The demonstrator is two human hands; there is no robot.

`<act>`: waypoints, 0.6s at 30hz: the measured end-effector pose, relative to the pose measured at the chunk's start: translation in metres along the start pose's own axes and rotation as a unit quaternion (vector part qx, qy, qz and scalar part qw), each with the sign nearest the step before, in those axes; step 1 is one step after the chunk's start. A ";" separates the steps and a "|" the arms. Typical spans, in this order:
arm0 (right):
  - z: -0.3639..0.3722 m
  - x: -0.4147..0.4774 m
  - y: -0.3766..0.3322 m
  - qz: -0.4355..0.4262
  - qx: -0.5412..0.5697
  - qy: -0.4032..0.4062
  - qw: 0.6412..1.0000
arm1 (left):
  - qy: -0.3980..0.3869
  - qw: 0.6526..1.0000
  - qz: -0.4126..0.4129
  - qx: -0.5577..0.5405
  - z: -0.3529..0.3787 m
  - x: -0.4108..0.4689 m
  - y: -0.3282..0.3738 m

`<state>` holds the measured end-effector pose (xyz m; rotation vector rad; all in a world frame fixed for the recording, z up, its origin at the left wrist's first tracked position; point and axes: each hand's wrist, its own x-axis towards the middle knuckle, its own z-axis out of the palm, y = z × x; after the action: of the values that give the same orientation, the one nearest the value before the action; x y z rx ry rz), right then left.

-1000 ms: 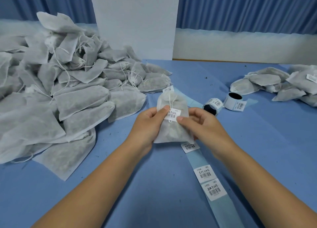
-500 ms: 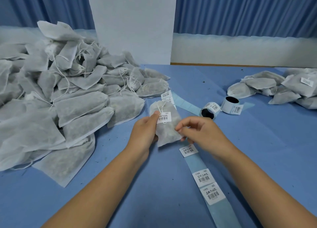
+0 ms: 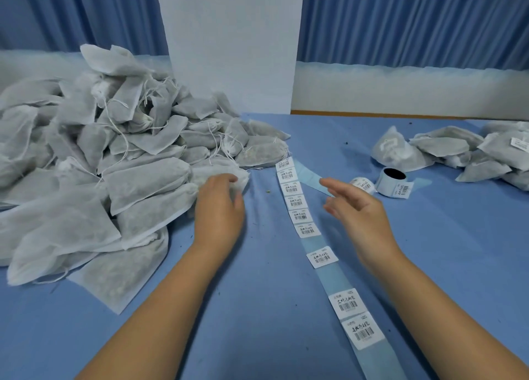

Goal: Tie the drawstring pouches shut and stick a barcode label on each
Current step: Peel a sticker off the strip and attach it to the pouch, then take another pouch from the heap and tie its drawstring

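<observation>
Fingers (image 3: 333, 185) beside label strip (image 3: 298, 216), lengthwise near-to-far.

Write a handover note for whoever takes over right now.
Left hand: on the nearest pouch of the left pile; grip unclear.
Right hand: open, empty, hovering right of the label strip.
Done: labelled pouches in the right pile.
Left: tie this pouch, stick on a label, repeat through the left pile.

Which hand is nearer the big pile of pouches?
Left. The left hand touches the edge of the pile; the right hand hovers on the far side of the label strip, apart from it.
</observation>
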<state>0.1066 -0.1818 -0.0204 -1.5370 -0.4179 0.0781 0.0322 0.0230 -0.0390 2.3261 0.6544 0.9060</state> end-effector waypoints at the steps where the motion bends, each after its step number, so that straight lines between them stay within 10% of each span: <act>1: 0.000 0.001 0.000 0.001 -0.005 0.000 1.000 | -0.009 0.996 0.031 0.080 -0.002 0.005 -0.007; 11: 0.007 -0.002 0.009 0.009 -0.072 -0.076 0.994 | -0.038 0.958 0.052 0.280 -0.008 0.013 -0.015; 18: 0.018 -0.004 0.012 -0.080 -0.164 -0.109 0.977 | -0.110 0.979 0.171 -0.030 -0.017 0.000 0.013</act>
<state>0.1001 -0.1648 -0.0333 -1.8206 -0.7575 0.0532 0.0231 0.0189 -0.0204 2.4787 0.1348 0.7828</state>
